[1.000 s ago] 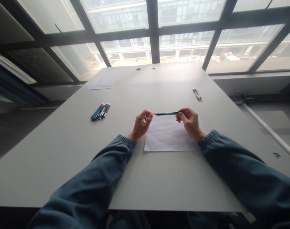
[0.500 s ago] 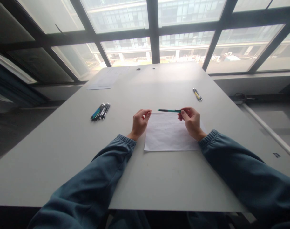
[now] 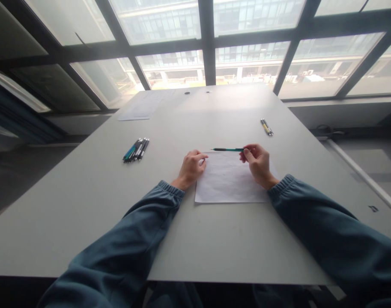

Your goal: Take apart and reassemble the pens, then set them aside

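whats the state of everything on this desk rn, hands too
sheet of paper: flat on the table
teal pen: held above the sheet, roughly level, tip pointing left
right hand: fingers closed on the teal pen's end
left hand: curled by the sheet's left edge, off the pen
pen bundle: lying together, untouched
two pens: lying side by side, untouched

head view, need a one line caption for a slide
Right hand holds a green pen level above a white sheet on a grey table; left hand rests at the sheet's left edge.
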`<act>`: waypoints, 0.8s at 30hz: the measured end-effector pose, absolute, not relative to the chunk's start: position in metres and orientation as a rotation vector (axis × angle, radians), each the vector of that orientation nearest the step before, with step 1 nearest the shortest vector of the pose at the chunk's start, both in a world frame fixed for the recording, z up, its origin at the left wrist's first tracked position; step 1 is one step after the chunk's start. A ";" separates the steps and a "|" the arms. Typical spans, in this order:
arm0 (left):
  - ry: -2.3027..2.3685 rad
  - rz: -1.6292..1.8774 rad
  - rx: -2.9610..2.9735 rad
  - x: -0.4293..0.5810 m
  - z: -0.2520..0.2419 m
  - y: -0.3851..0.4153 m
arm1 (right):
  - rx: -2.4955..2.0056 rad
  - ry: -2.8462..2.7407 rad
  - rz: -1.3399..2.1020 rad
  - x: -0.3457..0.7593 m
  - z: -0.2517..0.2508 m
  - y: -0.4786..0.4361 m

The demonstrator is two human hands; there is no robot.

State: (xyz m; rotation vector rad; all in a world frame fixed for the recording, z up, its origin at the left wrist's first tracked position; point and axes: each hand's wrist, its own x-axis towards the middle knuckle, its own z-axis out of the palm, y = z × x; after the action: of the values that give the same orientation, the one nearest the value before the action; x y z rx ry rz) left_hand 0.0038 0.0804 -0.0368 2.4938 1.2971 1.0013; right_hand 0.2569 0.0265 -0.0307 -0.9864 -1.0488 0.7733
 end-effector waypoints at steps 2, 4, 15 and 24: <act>1.321 0.971 2.512 0.004 -0.037 0.079 | -0.982 -1.047 0.776 0.257 -0.030 0.026; 1.340 0.954 2.519 0.004 -0.037 0.078 | -0.980 -1.042 0.780 0.256 -0.030 0.026; 1.330 0.920 2.438 0.002 -0.038 0.081 | -0.986 -1.039 0.779 0.256 -0.029 0.027; 1.332 0.976 2.419 0.004 -0.032 0.078 | -0.986 -1.045 0.783 0.257 -0.032 0.027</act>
State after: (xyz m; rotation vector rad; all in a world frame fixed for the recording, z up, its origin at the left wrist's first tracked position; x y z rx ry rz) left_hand 0.0038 0.0783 -0.0319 2.4193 1.3319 0.9764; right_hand 0.2571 0.0274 -0.0320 -0.9858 -1.0451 0.7830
